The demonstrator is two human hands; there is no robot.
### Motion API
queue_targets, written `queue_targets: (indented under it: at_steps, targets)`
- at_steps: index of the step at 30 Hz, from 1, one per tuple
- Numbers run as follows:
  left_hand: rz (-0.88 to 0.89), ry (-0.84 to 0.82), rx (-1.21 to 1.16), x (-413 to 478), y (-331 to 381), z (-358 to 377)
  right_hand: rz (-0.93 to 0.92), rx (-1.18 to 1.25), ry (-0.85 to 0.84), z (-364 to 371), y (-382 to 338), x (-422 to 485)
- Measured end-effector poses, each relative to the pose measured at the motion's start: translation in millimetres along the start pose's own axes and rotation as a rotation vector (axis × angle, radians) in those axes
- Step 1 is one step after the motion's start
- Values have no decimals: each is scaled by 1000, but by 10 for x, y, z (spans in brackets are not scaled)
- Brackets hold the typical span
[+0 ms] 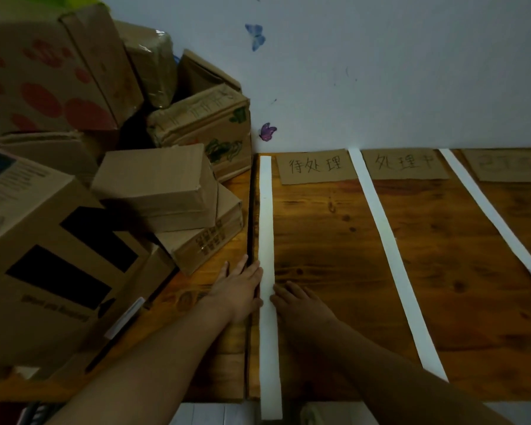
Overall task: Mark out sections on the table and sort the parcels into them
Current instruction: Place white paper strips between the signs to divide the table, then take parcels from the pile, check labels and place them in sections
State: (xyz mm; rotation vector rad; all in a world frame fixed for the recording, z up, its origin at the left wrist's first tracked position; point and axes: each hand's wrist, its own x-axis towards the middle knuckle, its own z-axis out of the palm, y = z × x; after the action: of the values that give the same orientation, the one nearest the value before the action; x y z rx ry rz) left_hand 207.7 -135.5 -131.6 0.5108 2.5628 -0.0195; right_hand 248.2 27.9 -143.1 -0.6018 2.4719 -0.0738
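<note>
A long white paper strip (267, 228) lies front to back on the wooden table (344, 250), its near end hanging over the front edge. My left hand (239, 286) rests flat against the strip's left side, fingers spread. My right hand (301, 302) lies flat at its right side, fingertips touching the strip. Two more white strips (387, 250) (497, 222) run across the table further right. Brown cardboard labels with handwriting (314, 167) (405, 164) (509, 164) sit at the back edge between the strips. Cardboard parcels (163, 185) are piled on the left.
A large box with black bars (52, 259) stands at the near left. More boxes (203, 124) stack against the pale wall, which carries butterfly stickers (267, 131). A dark seam (249, 240) in the tabletop runs just left of the first strip.
</note>
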Motion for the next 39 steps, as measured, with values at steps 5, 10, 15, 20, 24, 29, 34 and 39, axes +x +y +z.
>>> queue_targets:
  at_steps: [5,10,15,20,24,29,34,39]
  targets:
    - [-46,65,-61,-105,-27,-335,-21,-21,32,-339,81,-3]
    - [-77,214,-67,-535,-146,-989,14,-34,197,-1077,141,-69]
    - [-71,305,-17,-1096,-205,-1460,68,99,350,-1621,-51,-401]
    - [-15,416,17,-1771,-222,-1689,47,183,451,-1874,-578,-794]
    - [-31,554,63,-2400,-480,-1807,-38,248,537,-1939,-1130,-874]
    - [-329,696,-62,-2965,-1196,-1700,-84,388,485,-2008,-1937,-835]
    - [-763,754,-552,-3099,-1729,-1264,-115,530,534,-2010,-2532,-608]
    - [-781,675,-1413,-3022,-1800,-1037,-19,654,598,-2230,-2618,-371]
